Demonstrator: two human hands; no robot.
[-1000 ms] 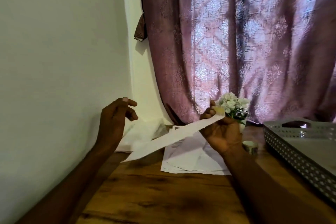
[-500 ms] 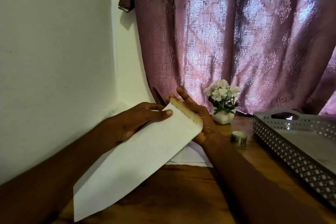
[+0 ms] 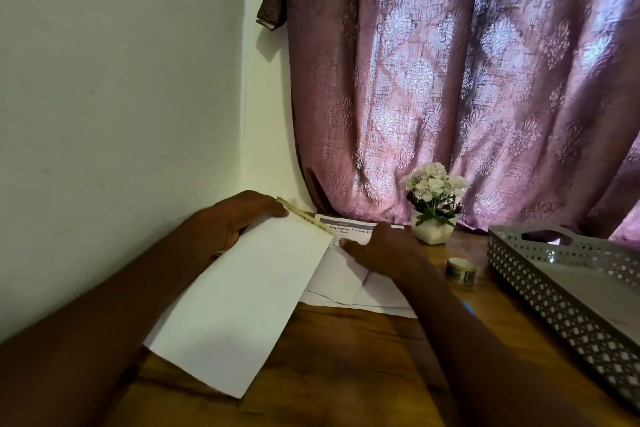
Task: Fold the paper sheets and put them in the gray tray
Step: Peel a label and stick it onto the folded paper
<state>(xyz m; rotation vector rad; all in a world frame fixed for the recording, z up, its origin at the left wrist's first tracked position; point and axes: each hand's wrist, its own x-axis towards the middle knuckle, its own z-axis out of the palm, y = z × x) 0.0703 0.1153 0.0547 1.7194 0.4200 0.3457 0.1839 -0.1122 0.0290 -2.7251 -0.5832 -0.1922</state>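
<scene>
Left hand (image 3: 239, 224) grips far end of long folded white paper strip (image 3: 242, 298), held slanted above brown wooden table (image 3: 346, 357). Right hand (image 3: 384, 250) flat, fingers straight, rests on stack of unfolded white paper sheets (image 3: 346, 279). Perforated gray metal tray (image 3: 554, 291) stands well apart to right. Step in hand, likely: fold finished, strip awaiting placement. Next: carry strip rightward over tray rim, lay flat inside.

My left hand (image 3: 239, 224) reaches in from the lower left, forearm bare, fingers curled round the far end of the folded white paper sheet (image 3: 242, 298), thumb on top. My right hand (image 3: 384, 250) comes in from the lower right, palm down, fingers stretched flat and pressing on the stack of white printed sheets (image 3: 349, 274).
</scene>
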